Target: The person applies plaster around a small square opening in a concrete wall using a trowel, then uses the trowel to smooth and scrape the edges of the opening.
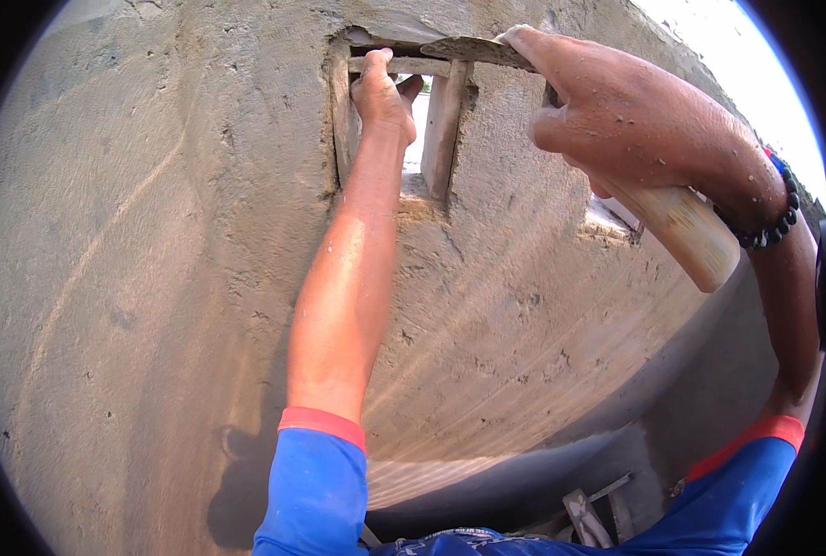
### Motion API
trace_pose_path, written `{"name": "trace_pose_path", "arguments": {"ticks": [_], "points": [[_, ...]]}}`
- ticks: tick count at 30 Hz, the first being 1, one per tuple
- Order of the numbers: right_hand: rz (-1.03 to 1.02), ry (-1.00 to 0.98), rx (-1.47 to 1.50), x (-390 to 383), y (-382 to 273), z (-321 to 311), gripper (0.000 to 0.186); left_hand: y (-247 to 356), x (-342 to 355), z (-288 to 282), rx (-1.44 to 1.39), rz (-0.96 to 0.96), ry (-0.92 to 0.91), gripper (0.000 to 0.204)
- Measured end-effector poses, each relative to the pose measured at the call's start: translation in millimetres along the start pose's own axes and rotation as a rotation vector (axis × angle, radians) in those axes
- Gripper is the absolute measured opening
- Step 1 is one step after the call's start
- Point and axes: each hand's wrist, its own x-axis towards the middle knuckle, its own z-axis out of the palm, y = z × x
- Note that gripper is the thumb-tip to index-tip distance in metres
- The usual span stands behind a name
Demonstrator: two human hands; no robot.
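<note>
My left hand (384,102) reaches up into a small rectangular opening in a rough plastered wall (200,278). Its fingers close round the top board (427,67) of a wooden frame (442,134) set in that opening; some fingertips are hidden behind the wood. In my right hand (640,120) is a trowel, gripped by its pale wooden handle (686,232). The trowel's blade (478,50), smeared with mortar, points left and lies along the gap just above the frame's top right corner. Whether the blade touches the wood I cannot tell.
A second opening (612,218) sits farther right, partly hidden behind my right hand. Bright sky shows past the wall's upper right edge. Down below, by the wall's foot, are some wooden pieces (589,519) in shade.
</note>
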Motion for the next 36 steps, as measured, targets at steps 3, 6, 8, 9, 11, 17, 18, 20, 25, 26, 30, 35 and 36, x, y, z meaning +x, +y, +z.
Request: {"name": "trace_pose_path", "arguments": {"ticks": [3, 6, 8, 9, 11, 17, 18, 20, 25, 26, 30, 35, 36], "points": [[0.2, -0.067, 0.126, -20, -4, -22, 0.068, -1, -2, 6, 0.069, -0.042, 0.067, 0.036], [0.268, -0.161, 0.26, -27, 6, -20, 0.069, 0, -1, 12, 0.083, -0.04, 0.087, 0.031], [0.174, -0.119, 0.25, -32, 17, -13, 0.069, 1, 8, 11, 0.04, -0.12, 0.131, 0.027], [0.168, -0.119, 0.269, -35, 18, -13, 0.069, 1, 6, 12, 0.039, -0.119, 0.131, 0.027], [0.161, -0.119, 0.288, -35, 21, -11, 0.069, 0, 4, 15, -0.032, -0.184, 0.03, 0.027], [0.319, -0.145, 0.288, -16, -1, -19, 0.069, 1, 9, 4, 0.022, -0.165, -0.003, 0.027], [0.316, -0.147, 0.288, -14, -1, -17, 0.069, 0, 10, 4, 0.021, -0.163, 0.001, 0.027], [0.291, -0.119, 0.287, -9, -1, -14, 0.07, -4, 12, 7, 0.008, -0.065, 0.053, 0.029], [0.258, -0.125, 0.263, -1, -8, -13, 0.07, -14, 8, 5, 0.03, 0.022, 0.039, 0.03], [0.266, -0.126, 0.253, -1, -9, -13, 0.071, -13, 6, 5, 0.026, 0.022, 0.04, 0.03], [0.224, -0.103, 0.273, 5, -16, -21, 0.072, -20, 11, -14, -0.052, -0.08, 0.036, 0.036], [0.174, -0.156, 0.246, 15, -20, -23, 0.065, -30, -19, -7, -0.321, -0.213, 0.197, 0.035], [0.17, -0.156, 0.241, 16, -24, -23, 0.065, -27, -14, -5, -0.356, -0.261, 0.395, 0.036]]}}
